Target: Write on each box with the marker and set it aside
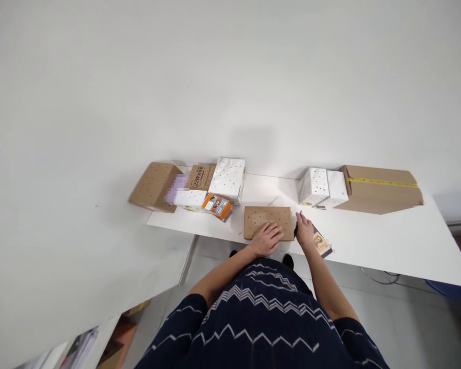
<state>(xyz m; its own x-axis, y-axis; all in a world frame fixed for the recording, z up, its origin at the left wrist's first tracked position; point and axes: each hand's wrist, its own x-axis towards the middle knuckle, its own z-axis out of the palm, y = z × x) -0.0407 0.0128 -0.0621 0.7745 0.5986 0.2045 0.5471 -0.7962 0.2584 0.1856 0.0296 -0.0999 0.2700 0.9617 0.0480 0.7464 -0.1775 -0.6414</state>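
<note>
A flat brown cardboard box (263, 218) with small holes lies near the front edge of the white table (388, 236). My left hand (267, 239) rests flat on its near edge, fingers spread. My right hand (304, 229) sits just right of the box and grips a thin dark pen-like tool (296, 225) whose tip points up by the box's right side. A small booklet with a picture on its cover (321, 244) lies under and beside my right hand.
At the back left are a brown perforated box (153, 185), a printed brown box (201, 177), a white perforated box (228, 178), a low white box (191, 198) and an orange packet (216, 205). Two white boxes (322, 186) and a large taped carton (380, 188) stand at the back right.
</note>
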